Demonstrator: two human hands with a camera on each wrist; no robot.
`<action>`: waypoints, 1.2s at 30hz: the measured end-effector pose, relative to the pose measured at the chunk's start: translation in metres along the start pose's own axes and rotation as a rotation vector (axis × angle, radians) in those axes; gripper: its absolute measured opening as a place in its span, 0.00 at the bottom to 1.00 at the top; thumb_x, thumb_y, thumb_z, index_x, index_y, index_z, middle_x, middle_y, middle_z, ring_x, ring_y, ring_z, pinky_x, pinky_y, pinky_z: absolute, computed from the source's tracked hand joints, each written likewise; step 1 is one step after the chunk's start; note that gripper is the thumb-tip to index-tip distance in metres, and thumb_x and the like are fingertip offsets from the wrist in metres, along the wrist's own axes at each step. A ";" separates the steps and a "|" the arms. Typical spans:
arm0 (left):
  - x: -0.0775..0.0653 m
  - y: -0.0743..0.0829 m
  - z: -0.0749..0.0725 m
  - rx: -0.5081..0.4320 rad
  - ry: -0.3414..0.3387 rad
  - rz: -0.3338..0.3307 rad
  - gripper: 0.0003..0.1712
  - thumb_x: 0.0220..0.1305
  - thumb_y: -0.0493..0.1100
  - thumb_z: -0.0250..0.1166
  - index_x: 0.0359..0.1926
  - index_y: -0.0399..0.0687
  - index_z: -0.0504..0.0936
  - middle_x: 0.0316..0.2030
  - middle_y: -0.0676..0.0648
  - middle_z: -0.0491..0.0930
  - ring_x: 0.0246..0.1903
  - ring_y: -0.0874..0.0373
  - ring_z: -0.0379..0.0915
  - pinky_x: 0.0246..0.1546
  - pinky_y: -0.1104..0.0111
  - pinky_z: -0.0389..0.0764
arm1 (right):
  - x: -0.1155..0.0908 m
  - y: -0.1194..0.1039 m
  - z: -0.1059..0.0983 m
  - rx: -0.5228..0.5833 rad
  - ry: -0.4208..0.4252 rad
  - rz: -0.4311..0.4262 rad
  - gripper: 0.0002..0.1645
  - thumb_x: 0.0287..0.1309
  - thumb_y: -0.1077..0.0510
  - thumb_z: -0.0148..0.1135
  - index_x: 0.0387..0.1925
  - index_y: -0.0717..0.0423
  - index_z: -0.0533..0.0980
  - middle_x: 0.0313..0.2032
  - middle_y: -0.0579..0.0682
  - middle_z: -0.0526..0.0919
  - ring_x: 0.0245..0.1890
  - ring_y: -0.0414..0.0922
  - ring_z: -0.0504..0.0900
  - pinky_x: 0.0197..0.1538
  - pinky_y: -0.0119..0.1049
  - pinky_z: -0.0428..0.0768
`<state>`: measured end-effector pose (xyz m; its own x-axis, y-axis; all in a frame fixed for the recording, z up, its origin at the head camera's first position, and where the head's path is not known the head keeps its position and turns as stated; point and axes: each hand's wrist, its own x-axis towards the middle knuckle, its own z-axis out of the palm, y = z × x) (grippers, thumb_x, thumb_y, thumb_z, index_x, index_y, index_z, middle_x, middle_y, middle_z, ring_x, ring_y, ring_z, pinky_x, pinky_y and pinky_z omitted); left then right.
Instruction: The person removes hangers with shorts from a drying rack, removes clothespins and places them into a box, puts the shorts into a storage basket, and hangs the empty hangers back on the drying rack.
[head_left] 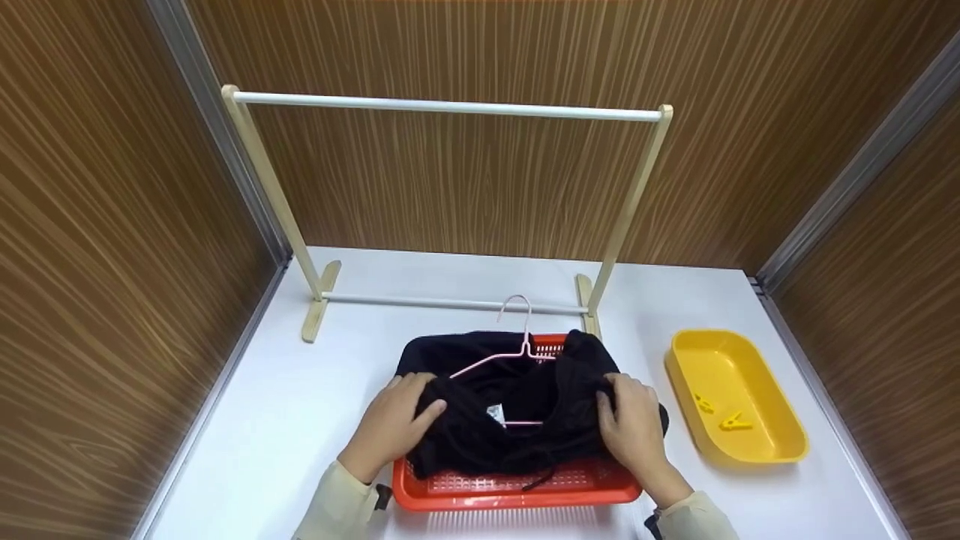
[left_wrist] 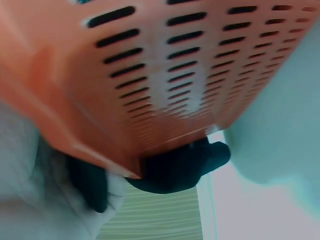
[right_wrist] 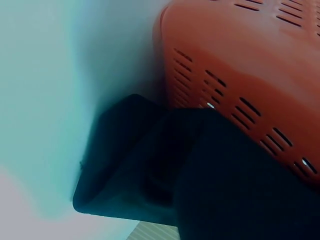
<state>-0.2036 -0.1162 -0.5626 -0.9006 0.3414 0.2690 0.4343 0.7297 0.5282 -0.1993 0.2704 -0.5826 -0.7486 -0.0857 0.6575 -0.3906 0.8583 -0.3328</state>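
A black garment [head_left: 480,442] with a drawstring and a white label lies bunched over a red plastic basket [head_left: 517,502]. Inside its opening sits a pink hanger [head_left: 487,361], whose hook points up toward the back. My left hand [head_left: 397,420] grips the cloth at the left side, thumb on top. On the other side my right hand [head_left: 631,424] holds the cloth between thumb and fingers. Black cloth [left_wrist: 175,167] hangs past the slotted basket wall in the left wrist view. In the right wrist view, draped cloth [right_wrist: 150,165] hides the right hand.
Behind the basket stands a rack with a white top bar [head_left: 450,106], wooden posts and a low white bar [head_left: 420,301]. A yellow tray [head_left: 772,405] to the right holds yellow clips [head_left: 735,422]. Wood-patterned panels [head_left: 465,195] enclose the white table [head_left: 277,420].
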 end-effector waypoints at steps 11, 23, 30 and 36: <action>0.000 0.011 -0.009 -0.040 -0.101 0.001 0.32 0.73 0.52 0.64 0.70 0.40 0.71 0.62 0.41 0.77 0.62 0.43 0.73 0.64 0.48 0.73 | 0.001 0.001 -0.002 0.040 0.057 -0.023 0.11 0.56 0.68 0.68 0.42 0.64 0.77 0.34 0.60 0.84 0.35 0.61 0.81 0.45 0.55 0.72; 0.003 0.021 -0.030 -0.155 -0.099 0.012 0.30 0.72 0.50 0.66 0.71 0.47 0.72 0.60 0.47 0.77 0.62 0.52 0.73 0.64 0.51 0.73 | -0.001 0.001 -0.003 0.035 0.101 -0.068 0.12 0.53 0.69 0.66 0.41 0.66 0.77 0.32 0.58 0.82 0.33 0.60 0.81 0.43 0.53 0.71; 0.006 0.045 -0.022 -0.161 0.000 -0.033 0.33 0.68 0.47 0.70 0.70 0.45 0.72 0.62 0.43 0.75 0.63 0.45 0.71 0.65 0.48 0.72 | -0.003 0.001 -0.003 0.044 0.110 -0.058 0.13 0.52 0.68 0.65 0.41 0.67 0.77 0.33 0.59 0.83 0.33 0.61 0.81 0.44 0.53 0.71; 0.007 0.052 -0.005 -0.142 -0.033 -0.074 0.32 0.69 0.51 0.68 0.69 0.45 0.73 0.60 0.42 0.77 0.61 0.43 0.75 0.60 0.43 0.72 | -0.004 0.000 -0.003 0.041 0.106 -0.052 0.14 0.52 0.67 0.65 0.42 0.67 0.77 0.34 0.60 0.83 0.34 0.61 0.81 0.44 0.53 0.71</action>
<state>-0.1874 -0.0786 -0.5294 -0.9292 0.3109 0.1996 0.3626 0.6634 0.6545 -0.1948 0.2720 -0.5832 -0.6669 -0.0735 0.7415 -0.4501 0.8328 -0.3223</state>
